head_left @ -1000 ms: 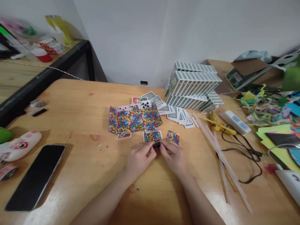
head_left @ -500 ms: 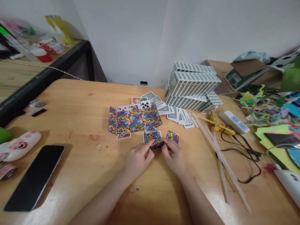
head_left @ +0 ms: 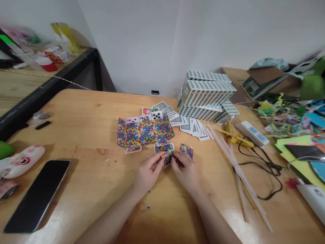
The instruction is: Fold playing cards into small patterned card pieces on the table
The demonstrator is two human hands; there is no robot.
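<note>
We see a small card piece [head_left: 167, 158] with a busy red, yellow and blue pattern, the same as on the folded card strip [head_left: 145, 133]. The card boxes [head_left: 208, 93] are green and white, the phone [head_left: 38, 195] black, the glue gun [head_left: 235, 138] yellow.

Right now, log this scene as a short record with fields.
left hand: pinches patterned piece from its left
right hand: pinches the same piece from its right
just beyond hands: patterned squares lying on table
behind those: card strip, folded, standing on edge
back right: loose cards, card boxes stacked
left: phone, lying flat
right: glue sticks, glue gun, power strip
</note>
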